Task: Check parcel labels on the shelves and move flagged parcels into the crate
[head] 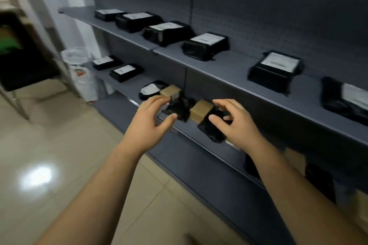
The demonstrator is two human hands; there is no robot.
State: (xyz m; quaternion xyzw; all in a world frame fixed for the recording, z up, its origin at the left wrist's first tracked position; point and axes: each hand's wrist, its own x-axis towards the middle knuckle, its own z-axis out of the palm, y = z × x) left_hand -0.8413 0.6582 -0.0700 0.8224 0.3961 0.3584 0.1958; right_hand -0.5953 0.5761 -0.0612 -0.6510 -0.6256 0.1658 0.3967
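Note:
Two parcels sit at the front edge of the middle shelf, each a tan box partly wrapped in a black bag. My left hand has thumb and fingers either side of the left parcel, which is tilted. My right hand grips the right parcel, thumb on the black bag and fingers curled over its top; the bag hangs over the shelf lip. Several black parcels with white labels lie in a row on the upper shelf. No crate is in view.
More labelled black parcels lie further left on the middle shelf. White plastic bags stand on the floor at the shelf's left end. A dark chair stands at the far left. Tan boxes and dark parcels sit low at right.

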